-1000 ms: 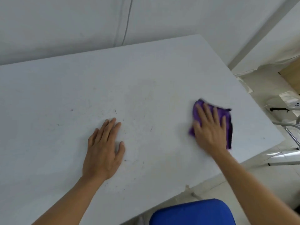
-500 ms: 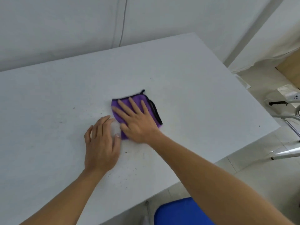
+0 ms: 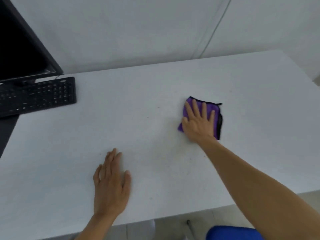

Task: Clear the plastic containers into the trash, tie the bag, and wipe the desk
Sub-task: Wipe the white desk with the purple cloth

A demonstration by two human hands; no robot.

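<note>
A folded purple cloth with black edging lies on the white desk, right of centre. My right hand presses flat on the cloth, fingers spread, covering most of it. My left hand rests palm down on the bare desk near the front edge, fingers slightly apart, holding nothing. Small dark specks dot the desk between the two hands. No plastic containers or trash bag are in view.
A black keyboard sits at the desk's far left, with a black monitor behind it. A white wall runs along the back. A blue chair seat shows below the desk's front edge.
My right hand slid the cloth left toward my left hand, then back away to the right and farther up the desk. The view turned left, bringing the keyboard and monitor in.
</note>
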